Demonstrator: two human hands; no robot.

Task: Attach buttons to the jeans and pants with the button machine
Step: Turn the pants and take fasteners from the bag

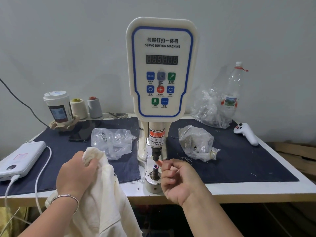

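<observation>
The white servo button machine (161,65) stands at the middle of the table, its black upper punch (156,155) above the lower die post (155,168). My left hand (77,173) grips a bunched fold of cream pants (100,199) left of the die; the cloth hangs down over the table edge. My right hand (177,178) is just right of the die, fingers curled, with one fingertip reaching in between punch and post. Whether it pinches a button I cannot tell. Clear bags of metal buttons lie left (111,142) and right (196,142) of the machine.
A dark denim cloth (239,159) covers the tabletop. A power bank (20,159) with cable lies at the left, a phone (83,130), a paper cup (58,106) and two thread cones behind it. A plastic bottle (230,93) and white controller (246,133) sit at the right.
</observation>
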